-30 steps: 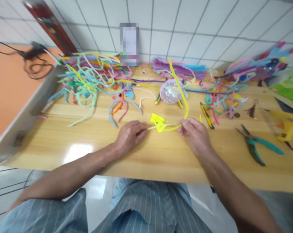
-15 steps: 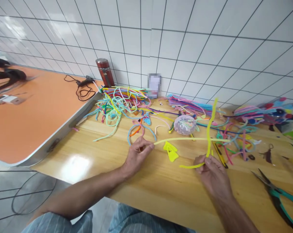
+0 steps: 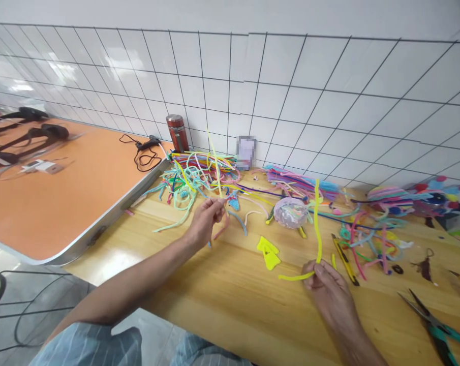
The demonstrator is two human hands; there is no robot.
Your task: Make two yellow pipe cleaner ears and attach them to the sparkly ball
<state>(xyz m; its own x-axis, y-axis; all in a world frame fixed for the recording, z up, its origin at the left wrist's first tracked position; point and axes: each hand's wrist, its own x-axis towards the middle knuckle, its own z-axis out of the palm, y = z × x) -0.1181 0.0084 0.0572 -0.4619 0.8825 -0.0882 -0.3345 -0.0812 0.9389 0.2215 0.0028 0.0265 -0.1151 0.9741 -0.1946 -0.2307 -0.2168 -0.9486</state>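
My left hand [image 3: 208,218] pinches the lower end of a pale yellow pipe cleaner [image 3: 216,165], which points up over the heap of loose pipe cleaners [image 3: 187,178]. Between the fingers and thumb of my right hand [image 3: 327,284] is a bright yellow pipe cleaner [image 3: 317,223], bent so that one long part stands up and a shorter part lies out to the left. Flat yellow pieces [image 3: 269,252] rest on the table between my hands. Just right of my right hand lies a yellow and black craft knife [image 3: 346,259].
Pliers with teal handles [image 3: 430,320] lie at the right. A round clear container [image 3: 290,212] sits mid-table. Behind stand a red-brown flask [image 3: 177,133] and a blurred card [image 3: 246,152] by the tiled wall. An orange table [image 3: 81,188] adjoins on the left.
My left hand has moved left and away from me, swinging the pale yellow pipe cleaner from lying across to upright. My right hand still holds the bent yellow one. The camera view has tilted up.
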